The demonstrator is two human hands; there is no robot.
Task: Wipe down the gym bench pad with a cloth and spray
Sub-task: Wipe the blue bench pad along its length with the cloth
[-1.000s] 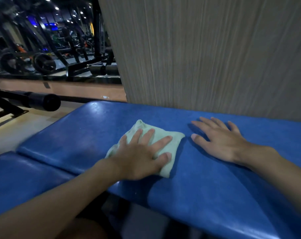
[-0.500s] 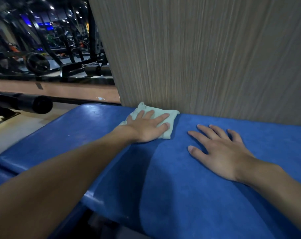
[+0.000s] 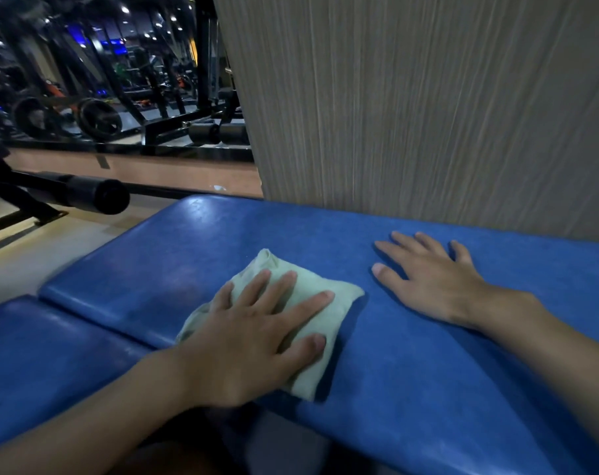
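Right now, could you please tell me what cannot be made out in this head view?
Spray bottle: none shows in the head view; it may lie outside the frame.
Green cloth: the left hand pressing on it covers its middle.
Blue bench pad: the frame's right edge cuts off its end.
Gym equipment at upper left: too dark and blurred to identify.

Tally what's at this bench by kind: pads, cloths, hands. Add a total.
2 blue vinyl bench pads
1 pale green folded cloth
2 bare hands: left hand pressing the cloth, right hand flat on the larger pad
Total: 5
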